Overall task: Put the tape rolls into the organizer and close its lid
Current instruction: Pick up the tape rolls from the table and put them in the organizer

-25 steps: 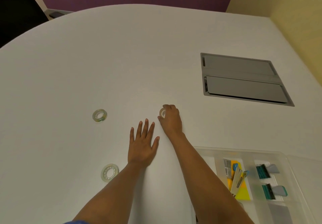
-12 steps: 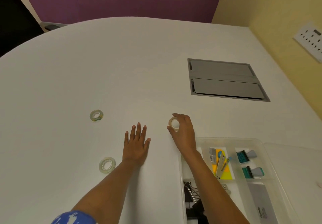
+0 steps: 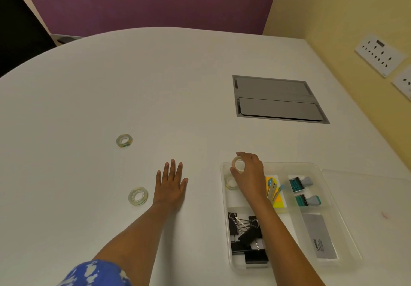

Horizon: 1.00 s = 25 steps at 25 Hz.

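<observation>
My right hand point(image 3: 251, 174) grips a small clear tape roll point(image 3: 238, 164) between thumb and fingers, held above the far left compartment of the clear plastic organizer point(image 3: 315, 167). Another tape roll point(image 3: 230, 183) lies in that compartment, just below the held one. Two more tape rolls rest on the white table: one point(image 3: 124, 140) at mid left, one point(image 3: 138, 196) close to my left hand point(image 3: 170, 185). That hand lies flat on the table, fingers spread, holding nothing. The organizer's clear lid point(image 3: 378, 187) lies open to the right.
The organizer also holds black binder clips point(image 3: 245, 236), yellow sticky notes point(image 3: 279, 201), teal items point(image 3: 299, 184) and a grey card point(image 3: 320, 239). A grey cable hatch point(image 3: 278, 99) is set into the table beyond it. Wall sockets point(image 3: 378, 56) sit on the yellow wall at right.
My right hand picked the tape roll off the table and carried it right, over the organizer's far left compartment. My left hand stayed flat. The camera view shifted right.
</observation>
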{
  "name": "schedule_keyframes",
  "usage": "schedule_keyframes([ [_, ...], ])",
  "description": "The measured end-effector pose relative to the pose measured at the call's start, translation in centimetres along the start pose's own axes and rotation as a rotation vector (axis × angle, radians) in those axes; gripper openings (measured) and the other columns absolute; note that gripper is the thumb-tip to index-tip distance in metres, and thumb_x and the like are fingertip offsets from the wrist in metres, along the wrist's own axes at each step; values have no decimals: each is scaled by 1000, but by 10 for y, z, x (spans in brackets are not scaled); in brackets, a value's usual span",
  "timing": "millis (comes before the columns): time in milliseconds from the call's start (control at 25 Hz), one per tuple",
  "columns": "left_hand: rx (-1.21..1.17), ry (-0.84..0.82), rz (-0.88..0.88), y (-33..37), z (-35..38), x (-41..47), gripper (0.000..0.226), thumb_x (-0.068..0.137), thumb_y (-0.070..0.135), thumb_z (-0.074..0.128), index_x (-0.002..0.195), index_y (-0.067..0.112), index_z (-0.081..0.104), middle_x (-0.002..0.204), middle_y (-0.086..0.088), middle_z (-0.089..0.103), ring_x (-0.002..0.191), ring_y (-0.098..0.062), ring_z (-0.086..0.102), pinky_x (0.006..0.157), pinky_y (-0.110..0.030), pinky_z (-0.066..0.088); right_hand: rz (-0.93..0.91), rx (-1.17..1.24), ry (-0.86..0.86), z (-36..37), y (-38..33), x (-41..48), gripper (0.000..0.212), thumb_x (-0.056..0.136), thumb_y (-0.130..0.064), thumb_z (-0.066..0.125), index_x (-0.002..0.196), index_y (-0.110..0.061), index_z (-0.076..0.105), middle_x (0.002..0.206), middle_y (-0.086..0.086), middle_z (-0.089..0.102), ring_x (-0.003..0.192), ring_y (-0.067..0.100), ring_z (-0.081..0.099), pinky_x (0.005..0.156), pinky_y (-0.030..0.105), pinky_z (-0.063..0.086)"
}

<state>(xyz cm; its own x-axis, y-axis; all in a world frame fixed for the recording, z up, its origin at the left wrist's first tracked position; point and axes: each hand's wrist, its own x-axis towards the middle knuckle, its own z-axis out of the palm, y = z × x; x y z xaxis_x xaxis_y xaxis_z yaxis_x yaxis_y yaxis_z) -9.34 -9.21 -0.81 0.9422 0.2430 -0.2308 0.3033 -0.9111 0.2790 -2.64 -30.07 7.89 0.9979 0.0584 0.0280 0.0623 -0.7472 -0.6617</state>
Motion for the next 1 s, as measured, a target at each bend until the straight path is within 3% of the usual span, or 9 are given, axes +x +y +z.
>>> schedule_keyframes([
  [240,-11,-37,0,2,-6,-2,58,103,41,13,151,21,-13,160,-3,-20,148,-20,-18,122,-41,-10,43,-119,-114,2,19,-15,49,84,-11,67,129,-10,49,130,9,52,120,25,49,91,32,45],
  [520,-22,-34,7,1,-6,-3,58,103,41,14,151,21,-13,160,-3,-20,148,-19,-19,122,-42,-11,17,-225,-191,12,21,-14,44,85,-2,60,127,-8,48,131,11,46,108,26,58,76,28,48],
  [760,-23,-23,5,0,-3,-2,58,103,41,14,151,22,-13,160,-2,-20,148,-19,-19,122,-41,-10,7,-179,-145,16,25,-16,44,85,-4,63,126,-11,49,130,10,47,118,25,49,85,32,51],
  [1000,-11,-53,3,2,-8,-3,58,103,41,14,151,22,-13,160,-3,-20,148,-19,-19,122,-42,-9,-31,-313,-171,17,26,-13,38,92,-8,55,129,-11,51,132,11,49,120,23,48,90,31,50],
])
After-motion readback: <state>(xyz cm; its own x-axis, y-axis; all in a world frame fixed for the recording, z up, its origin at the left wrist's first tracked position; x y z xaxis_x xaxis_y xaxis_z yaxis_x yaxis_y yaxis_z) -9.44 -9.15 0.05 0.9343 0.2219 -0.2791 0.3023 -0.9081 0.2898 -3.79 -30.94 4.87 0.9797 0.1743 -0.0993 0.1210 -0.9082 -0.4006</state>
